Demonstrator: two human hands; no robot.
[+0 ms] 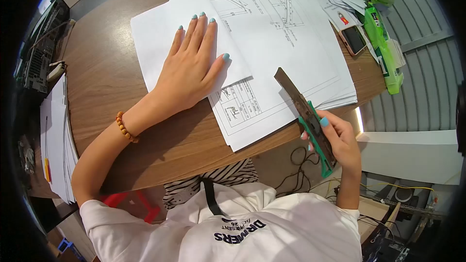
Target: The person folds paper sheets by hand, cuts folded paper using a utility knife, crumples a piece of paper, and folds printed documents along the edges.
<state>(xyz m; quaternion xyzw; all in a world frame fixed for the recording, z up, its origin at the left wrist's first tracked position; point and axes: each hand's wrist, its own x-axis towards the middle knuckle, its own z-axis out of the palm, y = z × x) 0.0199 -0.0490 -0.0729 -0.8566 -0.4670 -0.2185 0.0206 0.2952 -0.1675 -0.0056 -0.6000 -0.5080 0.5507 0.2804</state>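
My left hand (187, 68) lies flat on a blank white sheet of paper (148, 34), fingers extended and thumb out to the side. Beneath that sheet is a stack of printed drawings (272, 53), with line diagrams and a signed title block showing. Over the desk's front edge, my right hand (341, 138) is closed around the green handle of a utility knife (313, 126). Its long, dark brown blade slants up and left above the lower right corner of the drawings, apart from my left hand.
The wooden desk (102, 58) carries a phone (353, 40) and green packets (381, 43) at the right. On the left are a paper stack (57, 136), a yellow-orange pen or cutter (47, 169) and a black device (41, 48). Cables (298, 170) hang below the front edge.
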